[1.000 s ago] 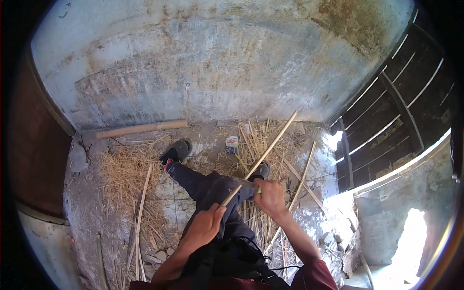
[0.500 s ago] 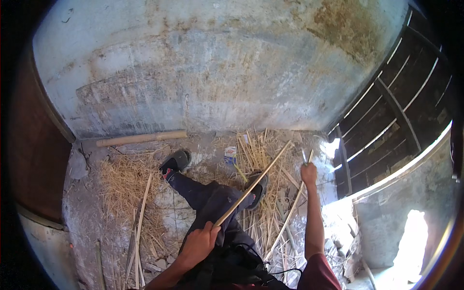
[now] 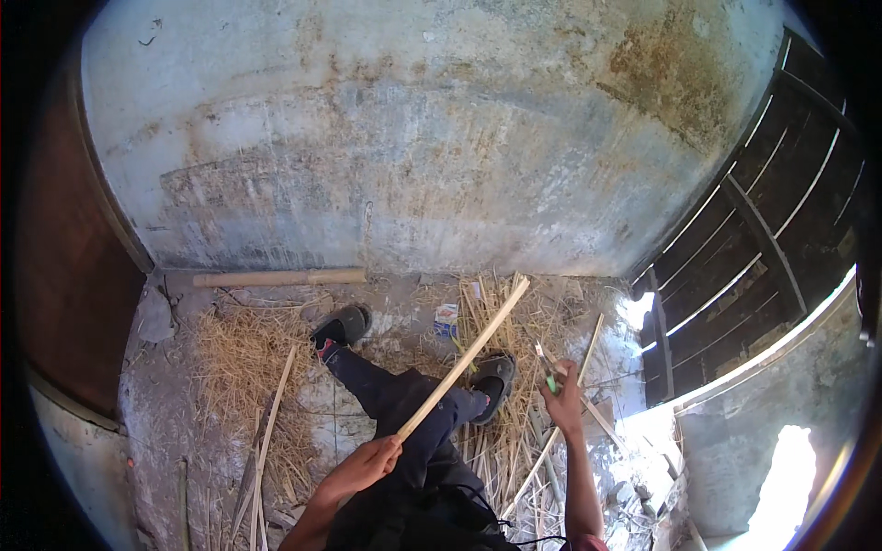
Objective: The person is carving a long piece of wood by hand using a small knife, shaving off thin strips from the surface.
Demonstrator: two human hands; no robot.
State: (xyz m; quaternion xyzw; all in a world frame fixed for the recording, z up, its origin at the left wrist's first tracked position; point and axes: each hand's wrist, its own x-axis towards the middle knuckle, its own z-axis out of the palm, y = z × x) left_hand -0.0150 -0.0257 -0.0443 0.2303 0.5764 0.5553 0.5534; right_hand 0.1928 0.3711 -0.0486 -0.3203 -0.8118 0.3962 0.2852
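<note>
While the stick (image 3: 464, 356) slants above the leg (image 3: 390, 397), left hand (image 3: 372, 461) is closed on its near end; right hand (image 3: 563, 401), curled round a knife (image 3: 548, 374), sits well apart. Risk: stick twisting could send the knife into that leg.

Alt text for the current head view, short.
A person's left hand grips a long pale strip slanting across their dark-trousered legs, while the right hand holds a green-handled knife apart from it. Shavings and loose strips litter the floor before a stained wall.
</note>
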